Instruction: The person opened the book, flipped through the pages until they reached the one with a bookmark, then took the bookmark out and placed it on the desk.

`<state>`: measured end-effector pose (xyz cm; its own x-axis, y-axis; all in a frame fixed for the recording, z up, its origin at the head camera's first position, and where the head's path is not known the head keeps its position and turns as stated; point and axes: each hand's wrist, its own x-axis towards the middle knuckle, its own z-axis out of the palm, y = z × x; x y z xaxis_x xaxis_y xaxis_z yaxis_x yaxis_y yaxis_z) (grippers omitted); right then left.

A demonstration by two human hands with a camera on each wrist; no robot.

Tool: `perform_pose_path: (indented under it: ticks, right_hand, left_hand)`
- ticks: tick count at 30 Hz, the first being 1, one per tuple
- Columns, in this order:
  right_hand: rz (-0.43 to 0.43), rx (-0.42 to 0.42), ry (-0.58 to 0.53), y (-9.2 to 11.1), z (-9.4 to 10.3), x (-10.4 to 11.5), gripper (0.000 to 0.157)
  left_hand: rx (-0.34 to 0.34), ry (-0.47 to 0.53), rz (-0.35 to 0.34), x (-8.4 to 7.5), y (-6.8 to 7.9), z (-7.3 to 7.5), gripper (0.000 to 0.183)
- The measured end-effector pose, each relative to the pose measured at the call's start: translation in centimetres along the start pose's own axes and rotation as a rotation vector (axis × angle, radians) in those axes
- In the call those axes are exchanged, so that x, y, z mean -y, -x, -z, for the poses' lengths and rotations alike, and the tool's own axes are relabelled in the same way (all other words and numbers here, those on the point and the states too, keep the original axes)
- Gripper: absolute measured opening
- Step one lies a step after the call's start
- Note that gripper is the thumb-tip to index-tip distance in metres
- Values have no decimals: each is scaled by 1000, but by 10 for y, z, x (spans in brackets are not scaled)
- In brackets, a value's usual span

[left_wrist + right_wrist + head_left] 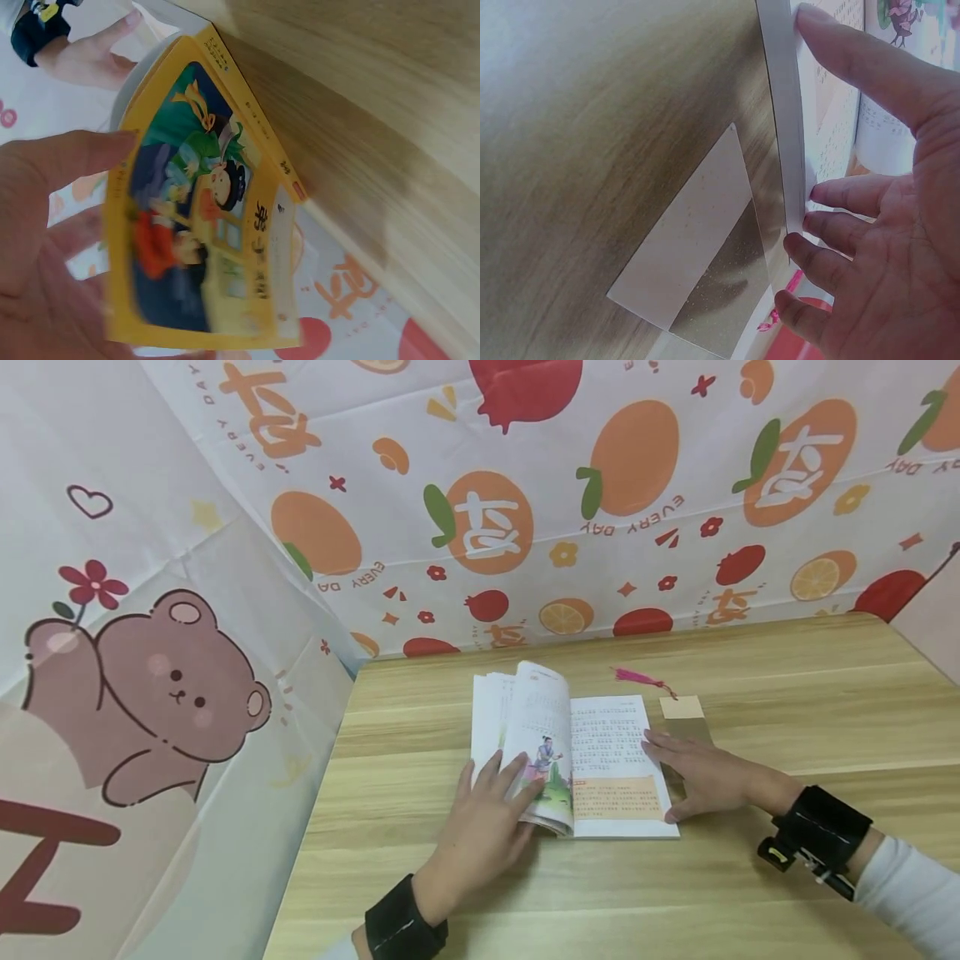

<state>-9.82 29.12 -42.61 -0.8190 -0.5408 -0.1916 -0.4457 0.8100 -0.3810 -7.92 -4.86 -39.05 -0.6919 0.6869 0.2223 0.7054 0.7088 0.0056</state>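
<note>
An open book (611,739) lies on the wooden table, its left pages raised and curving up beside the flat right page. My left hand (480,827) grips the raised left part, fingers spread over the pages. In the left wrist view, the thumb (90,157) lies at the edge of the yellow illustrated cover (202,202). My right hand (708,777) rests at the book's right edge with fingers spread, fingertips touching the page margin. Partly covered by that hand is a cream and olive-brown bookmark (681,708) with a pink tassel (637,677).
The wooden table (405,760) extends around the book on all sides. Behind it hangs a white cloth (540,585) printed with oranges and pomegranates. Another cloth with a bear (180,685) covers the left side. Both wrists wear black bands (821,827).
</note>
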Motion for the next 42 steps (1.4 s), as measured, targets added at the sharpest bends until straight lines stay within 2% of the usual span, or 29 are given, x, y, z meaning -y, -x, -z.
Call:
perform_pose_path:
  ticks: [4,8,11,16,20,24,28,30,33,35,37,38,40,42]
  right_hand:
    - [-3,-4,-1,0,1,-1,107]
    - [-5,-8,-13,0,1,-2,106]
    - [-4,-13,-18,1,1,-2,104]
    - [12,-28,-17,0,2,-2,103]
    - [42,-70,-19,-1,3,-3,101]
    - [70,-100,-1,-3,4,-3,96]
    - [47,-65,25,-3,5,0,97]
    - [26,-50,51,-4,6,3,99]
    - [3,-42,82,-6,11,8,102]
    - [-8,-27,97,-7,13,10,101]
    - [-30,-7,93,-6,13,11,101]
    - [-43,3,91,-6,13,11,102]
    - [-66,18,72,-4,13,10,103]
    - [-78,32,55,-2,13,7,105]
  left_hand:
    - [-79,-72,-118,-6,-13,3,54]
    - [-88,-119,-197,-12,-24,4,67]
    - [-86,-124,-230,-16,-32,2,80]
    - [-111,-66,-259,-23,-43,-4,102]
    - [-121,-47,-266,-28,-50,-8,113]
    - [-115,-65,-276,-32,-53,-13,111]
    - [-145,-53,-351,-33,-52,-17,98]
    - [-192,9,-409,-33,-51,-18,89]
    - [-297,155,-480,-32,-53,-18,77]
    - [-308,230,-484,-32,-55,-19,75]
    - [-230,258,-424,-32,-56,-24,75]
    - [-156,246,-387,-31,-56,-27,74]
    - [45,205,-301,-30,-54,-35,73]
    - [221,149,-254,-28,-51,-44,69]
